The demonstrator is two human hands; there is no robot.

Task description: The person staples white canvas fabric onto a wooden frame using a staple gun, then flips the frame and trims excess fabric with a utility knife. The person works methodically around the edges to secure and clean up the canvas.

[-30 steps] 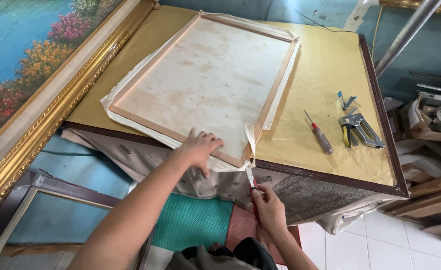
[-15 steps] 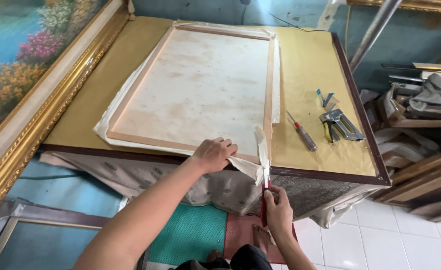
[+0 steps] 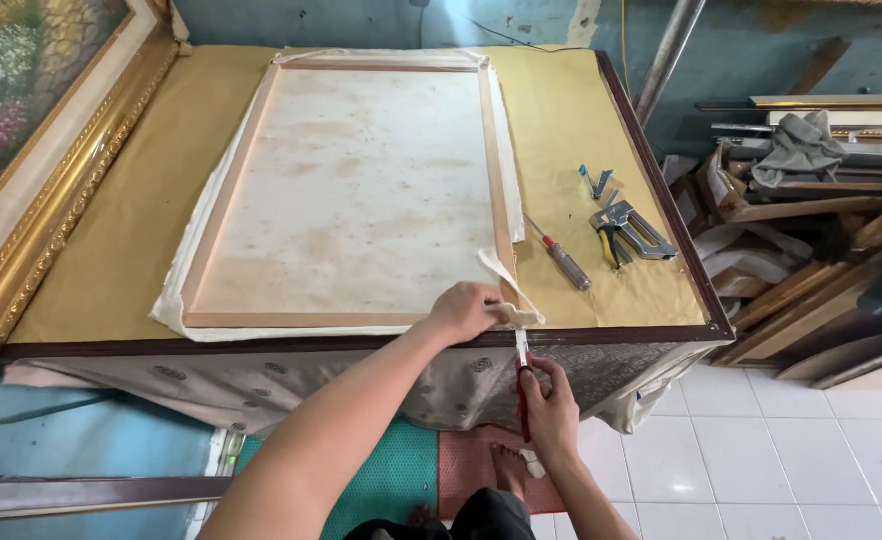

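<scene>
- Since the earlier frame, both hands have shifted along the near edge of the stretched canvas [image 3: 356, 195] to its near right corner, and the loose canvas flap [image 3: 506, 280] now lies down by the left hand.
- Left arm reaches forward from below; left hand [image 3: 469, 310] is curled shut, pinching the flap at that corner.
- Right hand [image 3: 549, 405] hangs just below the corner, off the table [image 3: 111, 250] edge, fist closed around a red-handled cutter [image 3: 522, 360], blade pointing up at the flap.
- Right of the canvas lie a screwdriver [image 3: 561, 262] and a staple gun [image 3: 629, 228].
</scene>
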